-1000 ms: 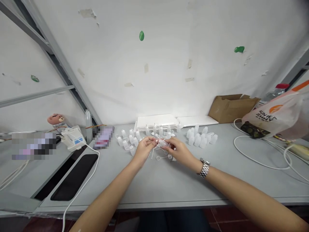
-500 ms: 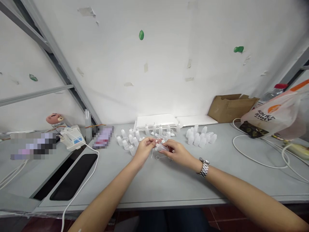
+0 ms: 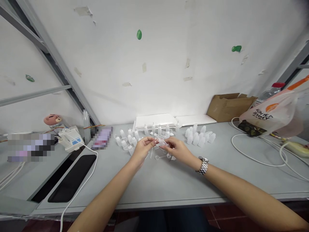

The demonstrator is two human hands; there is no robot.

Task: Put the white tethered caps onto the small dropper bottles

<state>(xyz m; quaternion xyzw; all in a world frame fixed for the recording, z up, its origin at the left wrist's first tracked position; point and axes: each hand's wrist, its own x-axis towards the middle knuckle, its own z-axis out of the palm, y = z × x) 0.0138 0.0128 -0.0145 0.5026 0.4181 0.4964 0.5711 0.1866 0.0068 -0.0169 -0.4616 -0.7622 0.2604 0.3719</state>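
Note:
My left hand (image 3: 144, 149) and my right hand (image 3: 177, 149) meet over the middle of the grey table, their fingers closed around one small translucent bottle (image 3: 160, 142). A thin white strap hangs beside my left fingertips. Below the hands lie several loose white ring-ended caps (image 3: 157, 158). Capped small bottles (image 3: 129, 139) stand to the left of my left hand, and more capped ones (image 3: 159, 130) stand in a row behind the hands. On the right is a cluster of small bottles (image 3: 198, 138) with no needle tips visible.
White sheets (image 3: 154, 121) lie against the wall. A cardboard box (image 3: 229, 108), a plastic bag (image 3: 270, 111) and white cables (image 3: 251, 164) are at the right. A black pad (image 3: 72, 178), a phone (image 3: 102, 137) and a white power box (image 3: 70, 139) are at the left.
The held bottle is turned differently between my fingers, and my right fingers have closed in. More loose caps show below my right hand. The whole view has shifted slightly.

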